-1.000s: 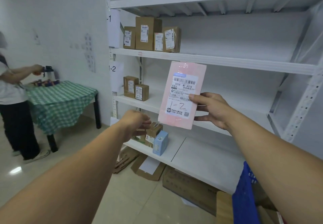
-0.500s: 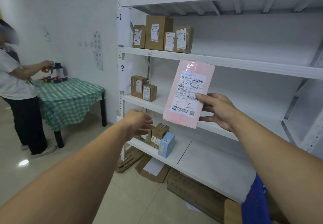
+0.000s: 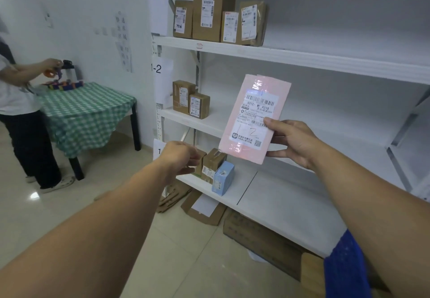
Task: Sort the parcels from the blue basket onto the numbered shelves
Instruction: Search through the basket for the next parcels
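Pink flat parcel (image 3: 254,122): glossy mailer, white label (image 3: 258,109) with barcodes and a handwritten "1-2". Right hand (image 3: 293,142) pinches its lower right edge, thumb on the label, fingers behind. Parcel is upright, slightly tilted, in the air in front of the 1-2 shelf (image 3: 215,120). Left hand (image 3: 179,158) is empty, fingers loosely curled, below-left of the parcel, not touching.

Lighting even and soft, bright glare patches on the pink parcel (image 3: 253,121) and floor tile (image 3: 35,196), shelving (image 3: 302,57) lines bowed toward the edges.
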